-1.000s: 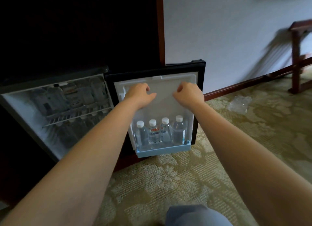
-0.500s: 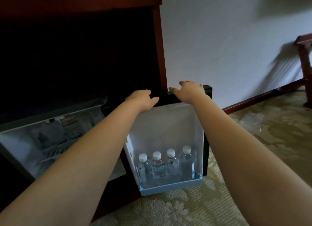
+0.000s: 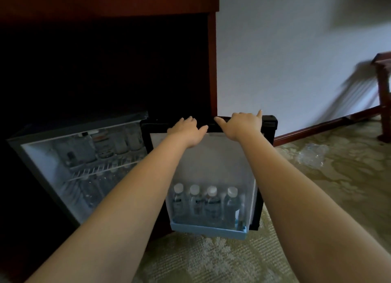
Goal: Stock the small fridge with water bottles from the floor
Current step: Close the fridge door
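Note:
The small fridge (image 3: pixel 42 156) stands open inside a dark wooden cabinet, with bottles and jars on its wire shelf (image 3: pixel 101 170). Its door (image 3: pixel 268 126) is swung out to the right, inner side facing me. Several white-capped water bottles (image 3: pixel 203 204) stand upright in a row in the door's pale blue bottom shelf (image 3: pixel 207 232). My left hand (image 3: pixel 186 128) grips the door's black top edge, fingers curled over it. My right hand (image 3: pixel 243 124) holds the same edge a little further right, thumb pointing left and little finger raised.
The cabinet's wooden post (image 3: pixel 211 71) stands just behind the door, next to a white wall. Crumpled clear plastic wrap (image 3: pixel 311 156) lies on the patterned carpet (image 3: pixel 211 261) at right. A dark wooden furniture leg (image 3: pixel 384 96) stands at the far right.
Both hands rose from the door's white inner panel to its top edge and took hold of it. The view came closer, and the door now sits lower in it.

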`<action>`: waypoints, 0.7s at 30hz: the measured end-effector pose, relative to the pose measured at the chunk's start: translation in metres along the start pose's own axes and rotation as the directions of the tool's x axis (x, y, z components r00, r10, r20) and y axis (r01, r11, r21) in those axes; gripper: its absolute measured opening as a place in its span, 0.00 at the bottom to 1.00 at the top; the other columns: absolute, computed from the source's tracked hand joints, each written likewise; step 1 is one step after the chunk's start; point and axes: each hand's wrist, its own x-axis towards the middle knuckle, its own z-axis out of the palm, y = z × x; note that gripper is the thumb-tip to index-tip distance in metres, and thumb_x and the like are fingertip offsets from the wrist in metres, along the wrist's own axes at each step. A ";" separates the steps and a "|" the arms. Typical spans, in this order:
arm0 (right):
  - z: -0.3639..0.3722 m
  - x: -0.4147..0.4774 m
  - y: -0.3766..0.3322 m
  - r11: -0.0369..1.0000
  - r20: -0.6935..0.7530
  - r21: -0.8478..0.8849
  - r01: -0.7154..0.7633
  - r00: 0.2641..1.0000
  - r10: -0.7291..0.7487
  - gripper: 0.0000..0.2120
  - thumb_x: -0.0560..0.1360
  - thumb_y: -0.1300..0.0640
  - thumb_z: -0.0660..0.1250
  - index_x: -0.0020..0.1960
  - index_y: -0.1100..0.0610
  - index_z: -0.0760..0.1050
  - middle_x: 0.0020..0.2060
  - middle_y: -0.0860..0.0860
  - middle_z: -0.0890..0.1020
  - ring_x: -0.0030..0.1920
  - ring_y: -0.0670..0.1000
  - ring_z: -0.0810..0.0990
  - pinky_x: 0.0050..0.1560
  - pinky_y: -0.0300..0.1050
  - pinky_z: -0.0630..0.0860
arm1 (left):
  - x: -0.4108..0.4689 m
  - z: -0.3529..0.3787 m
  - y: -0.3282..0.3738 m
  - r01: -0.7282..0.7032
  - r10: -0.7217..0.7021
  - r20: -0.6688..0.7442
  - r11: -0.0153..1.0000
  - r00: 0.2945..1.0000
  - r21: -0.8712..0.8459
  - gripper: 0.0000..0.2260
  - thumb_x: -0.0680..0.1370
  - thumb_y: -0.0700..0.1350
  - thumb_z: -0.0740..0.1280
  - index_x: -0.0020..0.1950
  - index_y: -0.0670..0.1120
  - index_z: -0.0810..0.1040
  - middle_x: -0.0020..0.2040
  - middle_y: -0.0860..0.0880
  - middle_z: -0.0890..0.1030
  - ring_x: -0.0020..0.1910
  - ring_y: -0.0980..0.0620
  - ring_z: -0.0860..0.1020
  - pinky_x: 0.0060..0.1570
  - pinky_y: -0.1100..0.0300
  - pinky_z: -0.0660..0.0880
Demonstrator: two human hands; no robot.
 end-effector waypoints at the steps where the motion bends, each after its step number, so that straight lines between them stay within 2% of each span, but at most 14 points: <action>1: -0.003 -0.009 -0.002 1.000 0.001 -0.020 0.005 1.000 -0.005 0.40 0.76 0.30 0.40 0.53 0.59 0.77 0.44 0.55 0.82 0.53 0.57 0.78 0.74 0.60 0.47 | -0.007 0.001 -0.001 0.006 -0.006 -0.004 1.000 1.000 -0.025 0.28 0.81 0.60 0.46 0.78 0.47 0.51 0.79 0.50 0.49 0.77 0.48 0.47 0.73 0.45 0.53; 3: -0.010 -0.027 -0.006 0.999 0.017 -0.036 0.024 1.000 -0.023 0.38 0.76 0.31 0.39 0.40 0.59 0.75 0.35 0.54 0.78 0.50 0.57 0.79 0.75 0.59 0.48 | -0.022 0.000 -0.005 0.005 -0.008 -0.027 0.996 1.000 -0.086 0.26 0.82 0.57 0.46 0.78 0.47 0.51 0.79 0.49 0.48 0.77 0.48 0.46 0.74 0.45 0.51; 4: -0.014 -0.036 -0.008 0.999 0.021 -0.036 0.036 0.999 -0.035 0.38 0.77 0.31 0.39 0.38 0.59 0.74 0.34 0.53 0.78 0.50 0.56 0.79 0.75 0.58 0.50 | -0.031 -0.001 -0.008 0.000 -0.005 -0.039 0.993 0.999 -0.116 0.25 0.82 0.55 0.46 0.78 0.46 0.52 0.79 0.49 0.48 0.77 0.48 0.46 0.74 0.47 0.50; 5: -0.017 -0.046 -0.011 0.998 0.021 -0.033 0.048 0.999 -0.047 0.37 0.77 0.32 0.40 0.39 0.60 0.74 0.37 0.54 0.79 0.51 0.57 0.79 0.74 0.58 0.52 | -0.040 -0.003 -0.012 -0.003 -0.004 -0.045 0.990 0.999 -0.144 0.24 0.83 0.53 0.46 0.78 0.46 0.52 0.79 0.48 0.49 0.77 0.48 0.46 0.74 0.48 0.50; 8: -0.025 -0.075 -0.023 0.997 -0.009 -0.027 0.070 0.997 -0.070 0.35 0.79 0.35 0.41 0.51 0.60 0.78 0.49 0.58 0.81 0.55 0.58 0.78 0.70 0.56 0.61 | -0.071 -0.011 -0.026 0.015 -0.025 -0.040 0.975 0.999 -0.220 0.22 0.83 0.48 0.46 0.77 0.44 0.56 0.78 0.47 0.51 0.77 0.48 0.49 0.73 0.52 0.51; 10: -0.032 -0.095 -0.033 0.995 -0.018 -0.034 0.089 0.996 -0.090 0.32 0.80 0.38 0.43 0.51 0.59 0.77 0.43 0.56 0.80 0.47 0.57 0.78 0.56 0.51 0.71 | -0.095 -0.016 -0.039 0.024 -0.032 -0.028 0.970 0.999 -0.243 0.21 0.83 0.46 0.46 0.74 0.41 0.61 0.76 0.44 0.57 0.75 0.46 0.56 0.70 0.54 0.56; 11: -0.035 -0.105 -0.037 0.995 -0.012 -0.035 0.098 0.995 -0.098 0.30 0.81 0.39 0.43 0.49 0.59 0.77 0.38 0.55 0.77 0.41 0.55 0.76 0.47 0.47 0.71 | -0.106 -0.018 -0.046 0.031 -0.035 -0.015 0.968 0.999 -0.247 0.20 0.84 0.46 0.46 0.73 0.41 0.63 0.75 0.43 0.61 0.73 0.45 0.59 0.67 0.55 0.59; 13: -0.043 -0.124 -0.045 0.995 -0.001 -0.004 0.105 0.995 -0.105 0.28 0.81 0.41 0.46 0.48 0.59 0.76 0.37 0.54 0.76 0.35 0.53 0.71 0.40 0.45 0.67 | -0.125 -0.020 -0.061 0.054 -0.053 0.007 0.967 0.999 -0.251 0.20 0.83 0.47 0.47 0.71 0.41 0.66 0.72 0.42 0.66 0.69 0.44 0.66 0.60 0.57 0.64; 16: -0.052 -0.151 -0.060 0.990 -0.009 0.069 0.125 0.992 -0.124 0.25 0.81 0.41 0.50 0.55 0.60 0.76 0.50 0.56 0.80 0.42 0.55 0.73 0.43 0.46 0.67 | -0.153 -0.029 -0.076 0.083 -0.075 0.042 0.968 0.996 -0.239 0.17 0.83 0.48 0.50 0.57 0.41 0.75 0.64 0.38 0.74 0.55 0.43 0.73 0.49 0.57 0.66; 17: -0.054 -0.160 -0.068 0.987 -0.013 0.083 0.140 0.990 -0.139 0.25 0.81 0.41 0.51 0.57 0.60 0.75 0.52 0.56 0.80 0.45 0.55 0.75 0.44 0.46 0.68 | -0.163 -0.033 -0.081 0.089 -0.081 0.044 0.970 0.996 -0.226 0.17 0.83 0.47 0.50 0.55 0.40 0.76 0.61 0.37 0.75 0.54 0.43 0.74 0.49 0.55 0.67; 19: -0.057 -0.171 -0.085 0.983 0.003 0.096 0.156 0.988 -0.157 0.26 0.80 0.40 0.52 0.60 0.60 0.74 0.56 0.57 0.79 0.52 0.58 0.77 0.50 0.49 0.71 | -0.177 -0.042 -0.087 0.085 -0.081 0.030 0.979 0.996 -0.185 0.18 0.83 0.47 0.51 0.60 0.39 0.76 0.60 0.39 0.76 0.56 0.42 0.74 0.50 0.54 0.70; 20: -0.059 -0.178 -0.096 0.981 0.016 0.103 0.163 0.986 -0.166 0.27 0.79 0.39 0.52 0.62 0.60 0.74 0.58 0.58 0.78 0.55 0.59 0.77 0.55 0.51 0.73 | -0.187 -0.046 -0.095 0.083 -0.079 0.025 0.982 0.997 -0.170 0.18 0.83 0.48 0.52 0.59 0.40 0.76 0.57 0.41 0.76 0.53 0.43 0.75 0.47 0.54 0.71; 21: -0.062 -0.185 -0.105 0.978 0.030 0.117 0.171 0.984 -0.175 0.27 0.79 0.39 0.52 0.63 0.59 0.73 0.59 0.58 0.78 0.57 0.60 0.77 0.59 0.54 0.73 | -0.195 -0.049 -0.104 0.082 -0.080 0.021 0.983 0.997 -0.165 0.16 0.82 0.48 0.52 0.55 0.43 0.77 0.51 0.43 0.75 0.46 0.46 0.75 0.42 0.55 0.69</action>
